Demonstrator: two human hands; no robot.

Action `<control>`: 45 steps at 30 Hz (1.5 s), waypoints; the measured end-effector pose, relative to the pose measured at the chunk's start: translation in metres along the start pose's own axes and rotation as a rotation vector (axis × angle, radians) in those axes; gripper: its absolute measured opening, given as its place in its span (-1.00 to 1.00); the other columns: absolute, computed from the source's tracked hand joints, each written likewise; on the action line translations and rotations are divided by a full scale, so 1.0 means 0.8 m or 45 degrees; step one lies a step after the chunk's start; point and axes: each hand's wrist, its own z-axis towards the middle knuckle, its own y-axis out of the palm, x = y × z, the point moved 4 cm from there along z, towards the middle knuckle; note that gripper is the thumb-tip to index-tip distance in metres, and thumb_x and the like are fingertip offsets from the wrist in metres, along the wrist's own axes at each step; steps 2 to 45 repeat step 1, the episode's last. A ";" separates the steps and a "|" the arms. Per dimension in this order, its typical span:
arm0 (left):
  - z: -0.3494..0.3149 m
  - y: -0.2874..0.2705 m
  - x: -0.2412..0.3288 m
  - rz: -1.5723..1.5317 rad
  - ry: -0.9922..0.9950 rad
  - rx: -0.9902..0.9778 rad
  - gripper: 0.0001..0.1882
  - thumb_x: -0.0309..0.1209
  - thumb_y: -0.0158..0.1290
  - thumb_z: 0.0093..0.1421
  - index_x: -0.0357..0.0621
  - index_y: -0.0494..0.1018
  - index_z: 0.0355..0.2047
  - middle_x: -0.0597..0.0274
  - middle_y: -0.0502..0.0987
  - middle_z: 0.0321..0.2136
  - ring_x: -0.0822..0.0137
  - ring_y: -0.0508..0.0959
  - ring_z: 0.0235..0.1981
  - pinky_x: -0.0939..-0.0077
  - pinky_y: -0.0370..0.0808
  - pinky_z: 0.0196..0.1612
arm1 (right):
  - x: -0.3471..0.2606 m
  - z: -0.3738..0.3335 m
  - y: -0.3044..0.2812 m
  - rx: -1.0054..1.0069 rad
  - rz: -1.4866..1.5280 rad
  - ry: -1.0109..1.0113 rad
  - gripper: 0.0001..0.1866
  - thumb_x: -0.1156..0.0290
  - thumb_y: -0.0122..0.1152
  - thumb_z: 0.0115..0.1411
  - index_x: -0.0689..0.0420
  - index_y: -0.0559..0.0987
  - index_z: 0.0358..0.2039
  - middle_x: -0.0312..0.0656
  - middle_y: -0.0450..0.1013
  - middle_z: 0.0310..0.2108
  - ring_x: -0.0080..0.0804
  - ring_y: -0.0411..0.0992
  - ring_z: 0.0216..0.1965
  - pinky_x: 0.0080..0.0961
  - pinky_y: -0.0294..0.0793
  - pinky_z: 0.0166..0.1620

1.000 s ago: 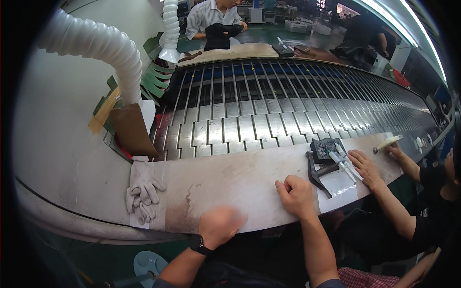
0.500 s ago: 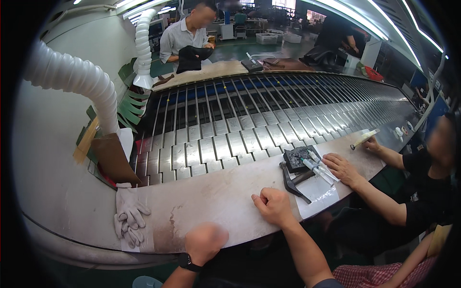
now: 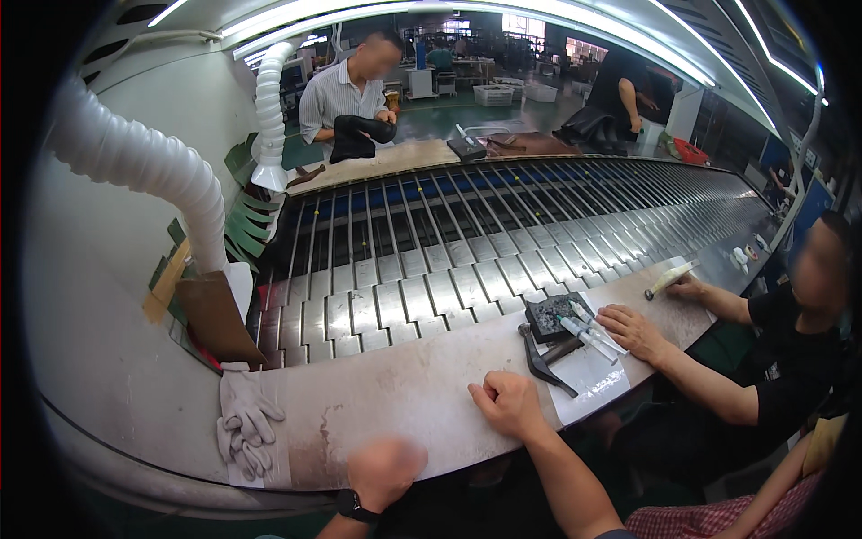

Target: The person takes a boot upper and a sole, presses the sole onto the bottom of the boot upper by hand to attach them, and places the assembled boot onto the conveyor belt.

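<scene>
My left hand (image 3: 386, 472), a dark watch on its wrist, rests at the near edge of the worn table board (image 3: 359, 386). It is closed in a rounded fist, its finger side blurred, and no object shows in it. Further right, my right hand (image 3: 510, 406) lies on the board as a fist with nothing in it. Just beyond it lies a hammer (image 3: 540, 364) with a dark head, against a black block-shaped tray (image 3: 555, 314). Several syringe-like tubes (image 3: 588, 337) lie beside the tray on a white sheet (image 3: 597, 386).
Pale gloves (image 3: 247, 418) lie at the board's left end. Beyond the board runs a slatted metal conveyor (image 3: 431, 287). A co-worker's hand (image 3: 633, 332) rests by the tubes; the other holds a pale-handled tool (image 3: 669, 280). Across, a person handles a black piece (image 3: 359, 137). White ducts (image 3: 153, 153) hang left.
The view has tilted slightly, shifting the scene. My hands stay closed in nearly the same places. The person across has turned the black piece, and the co-worker's tool has shifted a little.
</scene>
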 end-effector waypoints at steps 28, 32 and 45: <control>-0.001 -0.001 -0.001 0.009 -0.011 -0.017 -0.76 -0.28 0.45 0.12 -0.10 0.63 -0.36 0.24 0.57 -0.57 0.17 0.62 -0.56 0.28 0.52 -0.49 | 0.002 0.001 0.002 -0.006 -0.002 0.001 -0.58 0.28 0.46 0.24 0.16 0.49 -0.65 -0.06 0.40 -0.68 -0.09 0.43 -0.64 -0.20 0.36 -0.50; -0.001 -0.001 -0.001 0.009 -0.011 -0.017 -0.76 -0.28 0.45 0.12 -0.10 0.63 -0.36 0.24 0.57 -0.57 0.17 0.62 -0.56 0.28 0.52 -0.49 | 0.002 0.001 0.002 -0.006 -0.002 0.001 -0.58 0.28 0.46 0.24 0.16 0.49 -0.65 -0.06 0.40 -0.68 -0.09 0.43 -0.64 -0.20 0.36 -0.50; -0.001 -0.001 -0.001 0.009 -0.011 -0.017 -0.76 -0.28 0.45 0.12 -0.10 0.63 -0.36 0.24 0.57 -0.57 0.17 0.62 -0.56 0.28 0.52 -0.49 | 0.002 0.001 0.002 -0.006 -0.002 0.001 -0.58 0.28 0.46 0.24 0.16 0.49 -0.65 -0.06 0.40 -0.68 -0.09 0.43 -0.64 -0.20 0.36 -0.50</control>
